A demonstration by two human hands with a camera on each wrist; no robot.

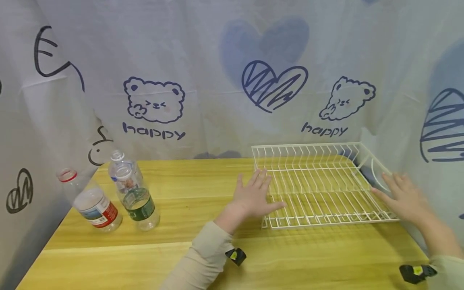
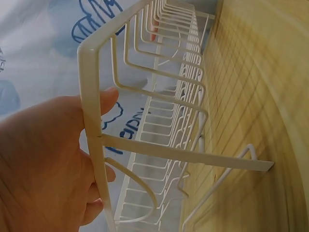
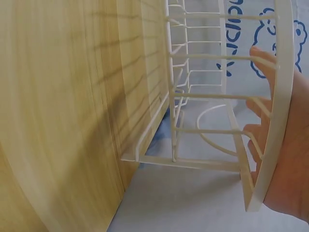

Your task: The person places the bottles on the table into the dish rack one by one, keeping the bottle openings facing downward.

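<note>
A white wire dish rack (image 1: 308,145) stands on the wooden table at the right, between both hands. At its left end my left hand (image 1: 251,197) rests with fingers spread over the side rim and thumb toward the front. The left wrist view shows this hand (image 2: 43,159) against the rack's end frame (image 2: 91,87), thumb and fingertips reaching past the rim. My right hand (image 1: 406,197) touches the opposite end, fingers extended. Seen from the right wrist, its fingertips show through the wires (image 3: 217,96) behind the rim, and part of the palm is hidden.
On the table's left stand a bottle with a red-and-white label (image 1: 96,207) and a clear bottle with a green label (image 1: 141,211). Another clear bottle (image 1: 137,171) is partly hidden behind it. A printed curtain (image 1: 214,112) hangs along the table's back and sides.
</note>
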